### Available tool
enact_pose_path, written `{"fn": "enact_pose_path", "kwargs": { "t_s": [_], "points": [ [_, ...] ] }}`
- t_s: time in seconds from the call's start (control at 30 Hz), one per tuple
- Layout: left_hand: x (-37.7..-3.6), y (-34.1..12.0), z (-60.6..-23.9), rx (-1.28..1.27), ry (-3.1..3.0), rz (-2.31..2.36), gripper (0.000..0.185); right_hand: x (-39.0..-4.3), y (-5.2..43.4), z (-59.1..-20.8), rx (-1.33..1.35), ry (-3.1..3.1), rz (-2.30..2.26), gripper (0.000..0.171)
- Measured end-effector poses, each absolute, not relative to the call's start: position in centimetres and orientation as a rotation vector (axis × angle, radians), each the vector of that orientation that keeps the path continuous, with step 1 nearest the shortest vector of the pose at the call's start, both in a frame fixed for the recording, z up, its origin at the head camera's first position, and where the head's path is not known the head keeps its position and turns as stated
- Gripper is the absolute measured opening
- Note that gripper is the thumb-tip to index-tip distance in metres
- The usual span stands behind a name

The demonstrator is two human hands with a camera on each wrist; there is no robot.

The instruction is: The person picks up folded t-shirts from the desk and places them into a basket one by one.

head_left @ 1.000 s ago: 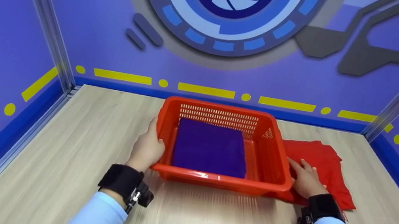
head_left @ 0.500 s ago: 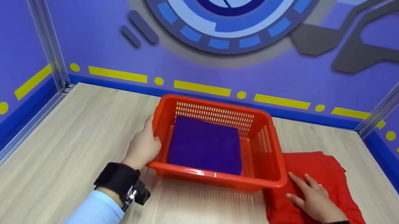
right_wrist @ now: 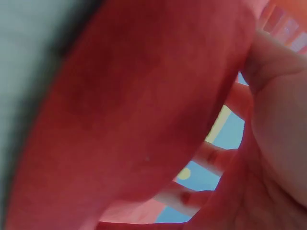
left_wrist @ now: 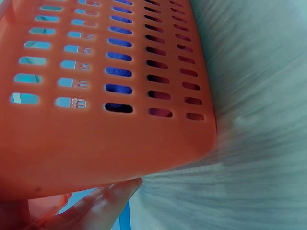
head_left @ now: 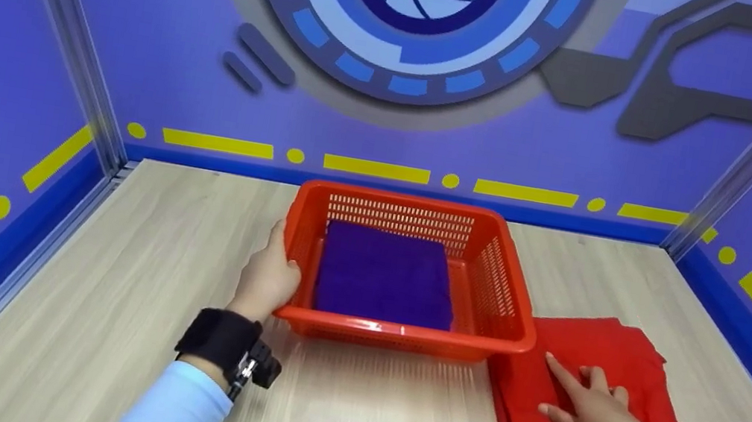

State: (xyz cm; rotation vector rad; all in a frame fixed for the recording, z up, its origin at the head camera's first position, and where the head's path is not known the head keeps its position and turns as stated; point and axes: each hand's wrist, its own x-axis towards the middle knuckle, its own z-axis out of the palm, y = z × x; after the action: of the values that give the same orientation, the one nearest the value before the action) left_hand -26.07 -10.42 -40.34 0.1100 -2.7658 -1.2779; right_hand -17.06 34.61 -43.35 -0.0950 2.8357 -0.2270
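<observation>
In the head view an orange-red plastic basket point(head_left: 516, 278) with slotted walls stands on the table, a folded dark purple cloth point(head_left: 384, 276) lying in it. My left hand point(head_left: 267, 277) holds the basket's left side, thumb at the rim and forefinger stretched along the outside. The left wrist view shows the slotted wall point(left_wrist: 110, 139) close up, fingers point(left_wrist: 108, 206) below its edge. To the right lies a folded red cloth point(head_left: 596, 344) with a small tag at its near right corner. My right hand point(head_left: 600, 416) rests on it, fingers spread.
The wood-grain tabletop point(head_left: 344, 410) is bounded by a blue-purple back wall point(head_left: 386, 145) and side walls. The red cloth's left edge meets the basket's near right corner.
My right hand has left the basket's right side and moved toward me and to the right. The red cloth has slid toward me with it. My left hand stays at the basket.
</observation>
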Motion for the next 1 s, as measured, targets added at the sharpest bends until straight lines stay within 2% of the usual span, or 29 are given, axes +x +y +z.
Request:
{"fn": "enact_pose_path", "kwargs": {
  "t_s": [0.43,0.7,1.0],
  "points": [
    [-26.1,-10.3,-40.3,0.106,-2.763,-1.28,0.068,-12.9,33.7,-43.4,-0.064,2.805,-0.172,0.093],
    [-26.1,-10.4,-40.2,0.11,-2.765,-1.272,0.068,-11.8,32.7,-44.0,0.097,2.7,-0.203,0.096],
    [-26.1,-10.4,-40.4,0.119,-2.767,-1.286,0.068,-10.8,31.2,-45.1,0.16,2.62,-0.212,0.1]
  ]
}}
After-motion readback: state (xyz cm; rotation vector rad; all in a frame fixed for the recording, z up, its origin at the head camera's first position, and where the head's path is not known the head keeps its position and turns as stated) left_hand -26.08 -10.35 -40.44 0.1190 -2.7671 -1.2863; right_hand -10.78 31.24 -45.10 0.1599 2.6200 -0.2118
